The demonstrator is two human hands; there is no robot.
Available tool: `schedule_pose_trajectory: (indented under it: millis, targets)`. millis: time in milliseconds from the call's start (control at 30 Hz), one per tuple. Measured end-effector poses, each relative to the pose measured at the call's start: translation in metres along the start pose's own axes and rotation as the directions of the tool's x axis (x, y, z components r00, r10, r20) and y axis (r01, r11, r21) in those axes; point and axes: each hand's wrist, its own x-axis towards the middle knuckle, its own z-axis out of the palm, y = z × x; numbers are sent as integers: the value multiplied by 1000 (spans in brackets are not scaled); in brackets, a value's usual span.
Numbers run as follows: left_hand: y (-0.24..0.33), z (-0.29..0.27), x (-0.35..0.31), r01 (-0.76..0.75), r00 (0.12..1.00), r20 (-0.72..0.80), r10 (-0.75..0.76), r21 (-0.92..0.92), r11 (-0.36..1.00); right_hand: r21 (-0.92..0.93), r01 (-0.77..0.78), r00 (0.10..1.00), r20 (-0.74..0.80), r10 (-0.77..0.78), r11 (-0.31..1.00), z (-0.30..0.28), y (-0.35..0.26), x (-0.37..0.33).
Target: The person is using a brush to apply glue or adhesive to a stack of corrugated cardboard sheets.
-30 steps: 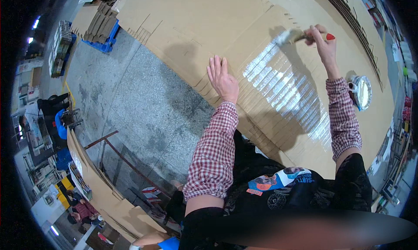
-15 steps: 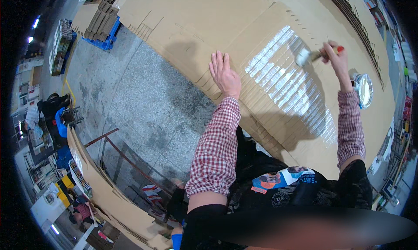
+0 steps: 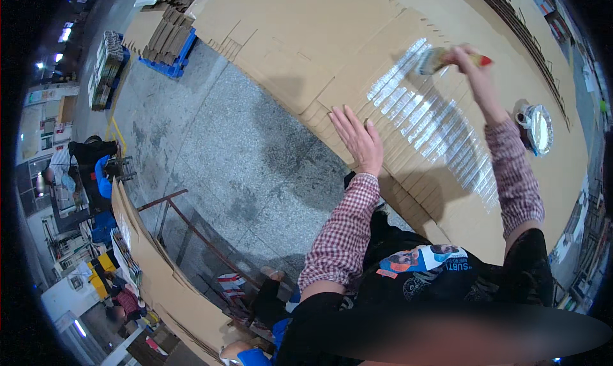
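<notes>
My right hand (image 3: pixel 469 59) grips a paintbrush (image 3: pixel 437 60) by its red-tipped handle. Its bristles are at the far end of a patch of wet white glue (image 3: pixel 418 116), which lies in stripes across the stepped edges of overlapped cardboard sheets (image 3: pixel 306 59). Fingers stretched out, my left hand (image 3: pixel 359 139) is over the near left edge of the sheets and holds nothing; whether it presses on them I cannot tell. Right of the stripes stands a round container (image 3: pixel 539 130) of white glue with a wrapped rim.
Folded cardboard stacks (image 3: pixel 168 35) stand on a blue pallet (image 3: pixel 181 56) at the far left. A rusty metal frame (image 3: pixel 204 237) and a long cardboard stack (image 3: pixel 150 257) are at the lower left, near a person in blue (image 3: pixel 258 356). More people are farther left.
The brush has moved left and away from me, to the far end of the white patch. My left hand has shifted right and nearer to me, and the whole view has shifted slightly.
</notes>
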Motion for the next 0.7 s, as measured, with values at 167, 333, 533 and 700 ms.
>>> schedule_pose_trajectory:
  millis: [167,333,533,700]
  targets:
    - [-9,14,-4,-13,999,33,12,45,999,-73,-69,986,149,79,995,33,7,0]
    - [-10,16,-5,-9,997,74,2,100,995,-477,-299,917,96,387,826,2,-20,-23]
    - [-9,17,-5,2,996,83,-11,106,994,-167,-18,992,117,38,986,27,-6,5]
    - [-11,19,-6,-19,999,34,16,89,996,-549,-171,949,132,287,818,-35,3,-31]
